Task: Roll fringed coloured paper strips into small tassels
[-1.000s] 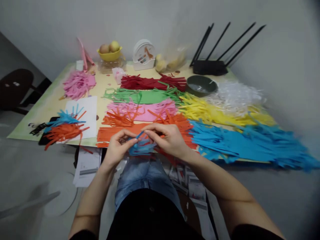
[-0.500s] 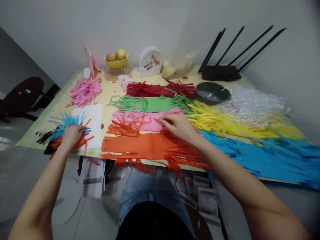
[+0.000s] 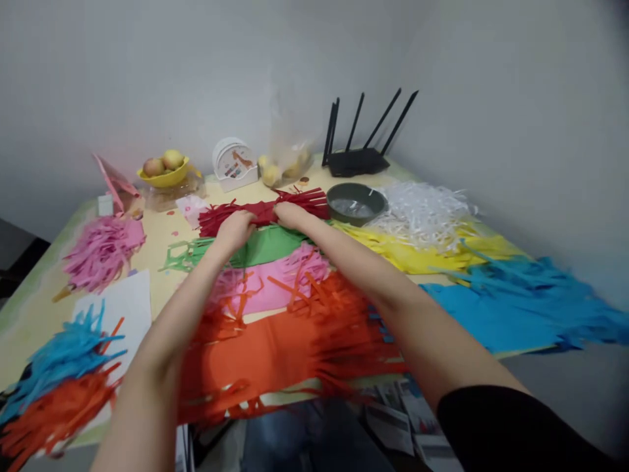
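Note:
At the far side of the table, my left hand (image 3: pixel 238 227) and my right hand (image 3: pixel 291 215) are closed on the dark red fringed paper (image 3: pixel 265 211), a little apart on its near edge. Their fingertips are partly hidden. Just below lies a green fringed sheet (image 3: pixel 268 246), then a pink one (image 3: pixel 268 288). Nearest my body is an orange fringed sheet (image 3: pixel 265 354), its strips spread at both ends. Blue strips (image 3: pixel 69 347) and orange strips (image 3: pixel 59 410) form a bundle at the left front, beside white paper (image 3: pixel 132 298).
A pink fringed bundle (image 3: pixel 105 252) lies at left. Behind are a yellow fruit bowl (image 3: pixel 170 177), a coaster holder (image 3: pixel 238 178), and a black router (image 3: pixel 356 162). Rightward sit a dark bowl (image 3: pixel 356 204), white shreds (image 3: pixel 425 213), yellow paper (image 3: pixel 413 259) and blue paper (image 3: pixel 506 311).
Both hands have moved to the dark red paper, the left away from the blue and orange bundle, the right from above the orange paper. The view has shifted right.

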Tool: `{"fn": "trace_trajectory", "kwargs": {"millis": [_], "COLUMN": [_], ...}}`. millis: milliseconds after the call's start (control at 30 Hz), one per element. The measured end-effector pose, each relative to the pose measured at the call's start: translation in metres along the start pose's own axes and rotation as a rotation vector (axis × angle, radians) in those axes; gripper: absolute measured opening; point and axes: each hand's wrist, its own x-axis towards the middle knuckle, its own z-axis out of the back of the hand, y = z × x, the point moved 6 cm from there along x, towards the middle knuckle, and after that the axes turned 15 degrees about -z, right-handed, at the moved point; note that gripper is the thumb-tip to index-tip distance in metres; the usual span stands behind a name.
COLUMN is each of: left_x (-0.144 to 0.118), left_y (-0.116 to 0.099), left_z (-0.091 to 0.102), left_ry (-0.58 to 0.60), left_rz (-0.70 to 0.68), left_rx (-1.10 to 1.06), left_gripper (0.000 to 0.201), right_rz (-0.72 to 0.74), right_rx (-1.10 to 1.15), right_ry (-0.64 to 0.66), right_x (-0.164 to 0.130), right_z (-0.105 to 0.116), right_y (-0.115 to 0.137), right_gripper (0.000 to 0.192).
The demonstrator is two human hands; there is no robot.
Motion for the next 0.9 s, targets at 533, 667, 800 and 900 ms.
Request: {"fn": "trace_trajectory", "kwargs": {"millis": [533,667,800,900], "left_x": [0.074,0.078,0.08,0.08], "left_y": [0.067,0.071,0.071,0.068], "left_z": [-0.062,-0.058,-0.056,-0.053], "left_ry": [0.194,0.147,0.09,0.02], "left_rz": [0.201,0.247,0.282,0.302], "left_rx": [-0.296,-0.302,-0.271,-0.23], "left_gripper": [0.022,0.02,0.014,0.013], "right_rz": [-0.032,-0.028,-0.015,0.019], "right_rx": [0.101,0.123,0.155,0.204], "right_ry": [0.101,0.095,0.07,-0.042], "right_x": [0.027,0.031,0.025,0.007], "right_z": [0.0,-0.001,0.008,0.018], "right_y": [-0.03,-0.032,-0.032,-0.018], "right_gripper": [0.018,0.018,0.022,0.035]}}
